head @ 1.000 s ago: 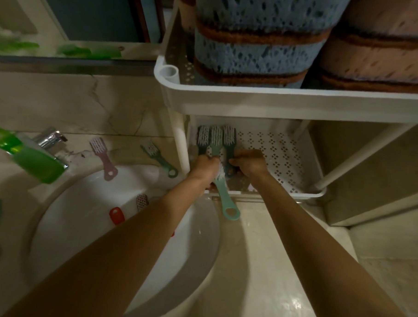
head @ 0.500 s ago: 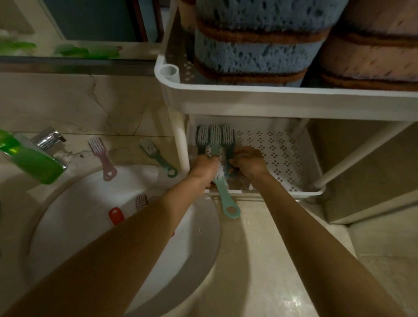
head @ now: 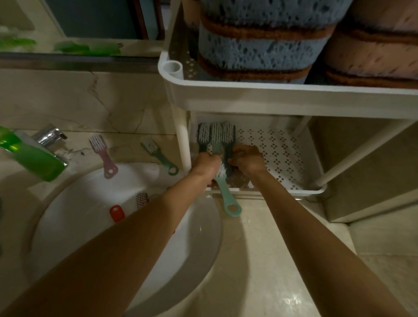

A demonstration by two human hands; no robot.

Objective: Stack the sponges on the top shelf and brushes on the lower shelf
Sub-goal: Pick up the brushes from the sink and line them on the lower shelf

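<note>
Left hand (head: 206, 164): grip closed on the handles of three brushes (head: 216, 134), which lie side by side, heads to the back, in the left corner of the lower shelf (head: 287, 157). Right hand (head: 247, 161) just beside it, fingers curled onto the same handles. Between the hands, a light teal brush (head: 228, 197); its handle juts past the shelf's front rim. Top shelf (head: 277, 99) holds blue sponges (head: 261, 40) and pink sponges (head: 380, 53), stacked. On the tabletop (head: 270, 269): pink brush (head: 102, 153) and green brush (head: 159, 156), behind the sink (head: 80, 224).
</note>
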